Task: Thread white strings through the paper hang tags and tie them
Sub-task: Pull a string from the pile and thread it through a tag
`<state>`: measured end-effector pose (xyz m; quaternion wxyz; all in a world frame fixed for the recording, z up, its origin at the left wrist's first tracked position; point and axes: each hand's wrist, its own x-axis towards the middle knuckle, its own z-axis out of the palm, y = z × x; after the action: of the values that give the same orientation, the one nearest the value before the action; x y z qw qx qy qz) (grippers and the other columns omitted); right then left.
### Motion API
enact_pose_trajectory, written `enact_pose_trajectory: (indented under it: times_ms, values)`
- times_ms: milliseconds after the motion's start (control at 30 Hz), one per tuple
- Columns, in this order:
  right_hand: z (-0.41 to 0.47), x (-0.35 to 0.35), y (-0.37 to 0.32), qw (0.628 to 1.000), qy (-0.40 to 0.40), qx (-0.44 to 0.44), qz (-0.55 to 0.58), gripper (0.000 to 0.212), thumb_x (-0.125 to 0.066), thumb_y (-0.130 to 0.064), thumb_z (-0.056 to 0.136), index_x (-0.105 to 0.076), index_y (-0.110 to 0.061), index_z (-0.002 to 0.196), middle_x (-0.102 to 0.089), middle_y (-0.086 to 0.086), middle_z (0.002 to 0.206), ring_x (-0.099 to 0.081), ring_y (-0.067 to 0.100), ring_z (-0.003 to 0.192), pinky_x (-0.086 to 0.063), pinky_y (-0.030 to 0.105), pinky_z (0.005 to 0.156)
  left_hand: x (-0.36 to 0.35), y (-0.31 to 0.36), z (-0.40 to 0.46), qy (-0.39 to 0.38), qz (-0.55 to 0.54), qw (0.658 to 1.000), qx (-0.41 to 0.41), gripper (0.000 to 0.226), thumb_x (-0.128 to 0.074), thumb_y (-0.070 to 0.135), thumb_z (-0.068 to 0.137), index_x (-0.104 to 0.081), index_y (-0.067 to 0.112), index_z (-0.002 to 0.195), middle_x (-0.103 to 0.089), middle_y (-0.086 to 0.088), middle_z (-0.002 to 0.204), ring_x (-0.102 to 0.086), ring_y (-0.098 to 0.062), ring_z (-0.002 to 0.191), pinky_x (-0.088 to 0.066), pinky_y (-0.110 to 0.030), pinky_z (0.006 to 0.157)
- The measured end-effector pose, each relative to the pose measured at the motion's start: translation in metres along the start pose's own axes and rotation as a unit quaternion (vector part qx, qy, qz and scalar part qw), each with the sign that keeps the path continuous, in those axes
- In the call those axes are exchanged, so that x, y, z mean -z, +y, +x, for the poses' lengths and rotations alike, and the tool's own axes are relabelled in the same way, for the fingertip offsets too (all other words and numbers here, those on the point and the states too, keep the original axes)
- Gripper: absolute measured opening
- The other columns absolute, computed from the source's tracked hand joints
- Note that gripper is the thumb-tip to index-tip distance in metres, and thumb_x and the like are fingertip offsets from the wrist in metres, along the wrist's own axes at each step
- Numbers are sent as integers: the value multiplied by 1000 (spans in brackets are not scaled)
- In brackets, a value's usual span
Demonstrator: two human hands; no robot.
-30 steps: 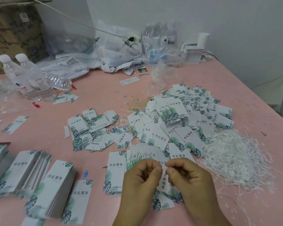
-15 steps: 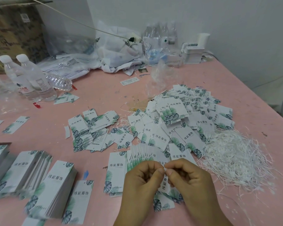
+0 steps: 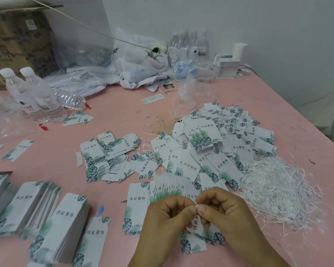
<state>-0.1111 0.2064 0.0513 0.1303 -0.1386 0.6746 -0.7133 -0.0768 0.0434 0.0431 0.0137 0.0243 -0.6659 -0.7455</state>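
My left hand and my right hand meet fingertip to fingertip low in the view, pinching a short bit of white string between thumbs and forefingers. A white hang tag with green leaf print hangs under the fingers, mostly hidden. Beneath the hands lies a fanned row of tags. A heap of strung tags spreads beyond, and a loose pile of white strings lies to the right.
Stacks of unstrung tags sit at the lower left on the pink table. A smaller scatter of tags lies in the middle. Water bottles stand at the left, plastic bags and boxes at the back.
Both hands have drawn slightly closer together, their fingertips now pressed on the string. Nothing else on the table has moved.
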Motion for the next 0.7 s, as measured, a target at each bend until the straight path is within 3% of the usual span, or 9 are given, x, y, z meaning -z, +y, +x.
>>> enact_pose_trajectory:
  times_ms: [133,233,333,433,533,700]
  values:
    - [2,2,2,998,-21,-18,48,19,-75,-14,76,-68,-20,94,-66,9,75,-60,20,59,-51,28,57,2,3,0,-9,6,1000,-13,20,-79,39,66,-74,20,70,-61,0,54,-52,-11,51,-41,-19,49]
    - [2,3,2,999,-8,-6,30,27,-75,-28,72,-69,-24,97,-68,6,85,-64,18,75,-53,26,70,4,2,1,-12,-4,1000,-22,22,-76,42,68,-72,21,70,-59,0,54,-47,-12,49,-39,-20,48]
    - [-2,3,3,990,13,12,-138,37,-65,-39,76,-62,-39,113,-67,-10,112,-63,6,104,-50,22,85,5,2,2,-33,-77,996,-27,24,-77,38,71,-70,16,74,-59,-9,64,-44,-14,46,-38,-20,47]
    - [-4,-3,5,961,-60,33,-270,49,-60,-38,81,-47,-54,126,-57,-25,125,-54,-3,118,-45,15,91,5,2,3,-70,-199,977,-27,22,-81,31,73,-69,13,77,-64,-10,81,-44,-12,46,-38,-18,45]
    - [-2,-7,8,957,-109,27,-267,57,-66,-38,80,-43,-60,127,-57,-26,123,-56,-3,114,-44,11,91,9,5,5,-64,-312,948,-10,29,-91,31,65,-69,14,76,-65,-9,82,-49,-10,49,-41,-19,44]
    - [0,-3,8,979,-117,-74,-153,41,-74,-34,72,-65,-49,109,-68,-16,90,-61,2,80,-52,21,80,20,13,10,-10,-424,906,-8,32,-95,23,58,-68,15,74,-62,-5,77,-51,-9,53,-47,-21,48]
